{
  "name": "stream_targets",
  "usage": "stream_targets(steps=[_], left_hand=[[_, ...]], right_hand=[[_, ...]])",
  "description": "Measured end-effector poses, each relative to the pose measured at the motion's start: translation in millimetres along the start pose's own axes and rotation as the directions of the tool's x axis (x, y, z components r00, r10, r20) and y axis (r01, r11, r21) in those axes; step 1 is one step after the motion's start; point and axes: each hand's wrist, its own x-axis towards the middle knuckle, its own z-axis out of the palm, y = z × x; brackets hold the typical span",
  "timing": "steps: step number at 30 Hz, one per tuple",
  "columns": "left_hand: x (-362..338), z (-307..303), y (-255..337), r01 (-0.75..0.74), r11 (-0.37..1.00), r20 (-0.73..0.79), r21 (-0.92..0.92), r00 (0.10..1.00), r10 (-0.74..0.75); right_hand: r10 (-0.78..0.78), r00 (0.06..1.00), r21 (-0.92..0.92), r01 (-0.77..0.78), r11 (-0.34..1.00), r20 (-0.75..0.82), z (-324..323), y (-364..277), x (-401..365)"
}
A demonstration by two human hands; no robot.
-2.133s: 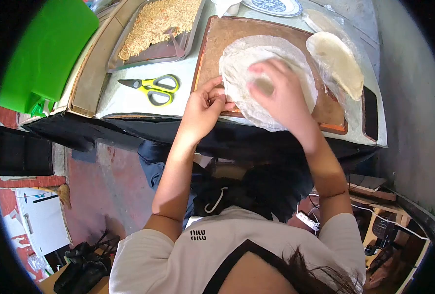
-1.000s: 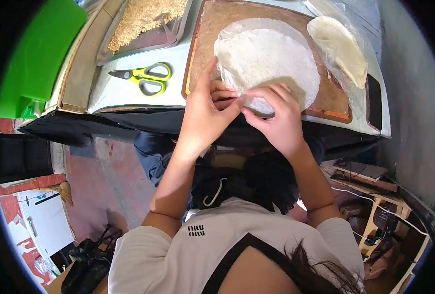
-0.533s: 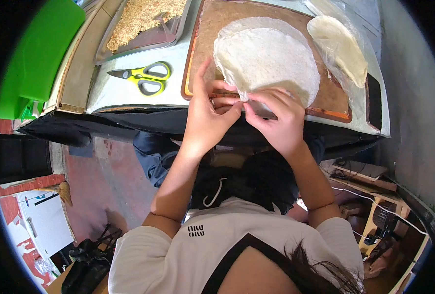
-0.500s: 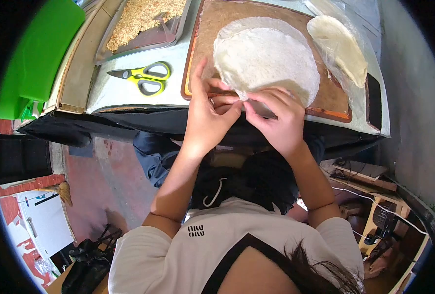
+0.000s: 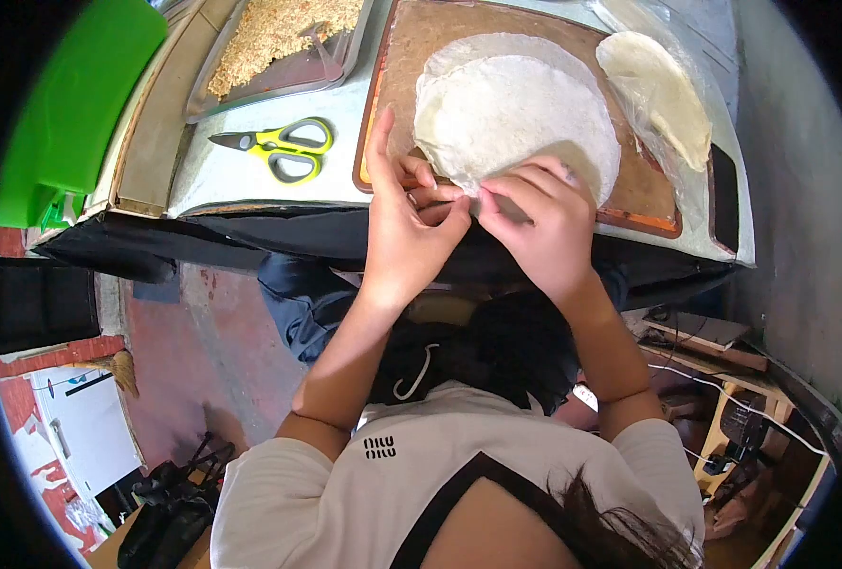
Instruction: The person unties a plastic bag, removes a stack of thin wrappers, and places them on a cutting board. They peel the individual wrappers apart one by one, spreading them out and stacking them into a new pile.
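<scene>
Thin round white wrappers [image 5: 516, 119], like spring roll skins, lie in an overlapping pile on a brown board [image 5: 397, 57] with an orange rim. At the pile's near edge my left hand [image 5: 411, 218] pinches the wrapper's border between thumb and fingers, its index finger raised. Close beside it, my right hand [image 5: 546, 213] is closed in a pinch on the same edge, fingers curled. The two sets of fingertips almost meet. How many layers they hold is hidden.
Yellow-handled scissors [image 5: 293, 152] lie left of the board. A metal tray [image 5: 293, 81] of chopped filling stands behind them. More wrappers [image 5: 663, 90] sit in a clear plastic bag at right, near a dark phone-like slab [image 5: 724, 194]. A green container [image 5: 70, 104] is far left.
The bunched bit of wrapper edge between my fingertips now looks flatter. My right hand has shifted slightly right, and my fingertips are a little farther apart.
</scene>
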Motion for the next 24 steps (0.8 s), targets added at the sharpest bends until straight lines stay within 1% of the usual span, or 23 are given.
stream_targets(steps=[1, 7, 10, 14, 16, 19, 20, 22, 24], left_hand=[[0, 0, -1, -0.001, 1.000, -0.002, -0.005, 1.000, 0.001], [-1, -2, -1, -0.009, 1.000, 0.001, 0.013, 1.000, 0.009], [-2, -5, -4, -0.015, 1.000, 0.021, 0.027, 1.000, 0.014], [-6, -6, -4, 0.019, 0.999, 0.026, 0.035, 0.999, -0.020], [-6, -6, -4, 0.020, 1.000, 0.019, -0.004, 1.000, -0.020], [-4, -3, -4, 0.024, 0.999, 0.011, -0.039, 1.000, -0.023], [-3, -2, -4, 0.025, 0.999, 0.009, -0.046, 1.000, -0.025], [-4, 3, 3, 0.019, 0.998, -0.020, 0.052, 1.000, -0.018], [-4, 9, 10, -0.002, 0.991, -0.053, 0.137, 0.999, 0.009]], right_hand=[[-0.013, 1.000, -0.016, 0.013, 1.000, 0.008, 0, 0, 0], [-0.028, 0.996, 0.040, 0.025, 0.999, 0.080, -1, 8, 2], [-0.036, 0.994, 0.026, 0.033, 0.999, 0.105, -7, 7, 6], [0.020, 0.992, 0.008, -0.021, 1.000, 0.127, -10, 5, 9], [0.053, 0.988, 0.024, -0.057, 0.998, 0.148, -11, 5, 9], [0.031, 0.985, 0.094, -0.047, 0.994, 0.167, -11, 6, 10], [0.026, 0.984, 0.092, -0.043, 0.995, 0.175, -11, 6, 10], [0.016, 0.982, 0.089, -0.034, 0.995, 0.190, -11, 7, 10], [0.040, 0.977, 0.121, -0.067, 0.990, 0.211, -11, 7, 9]])
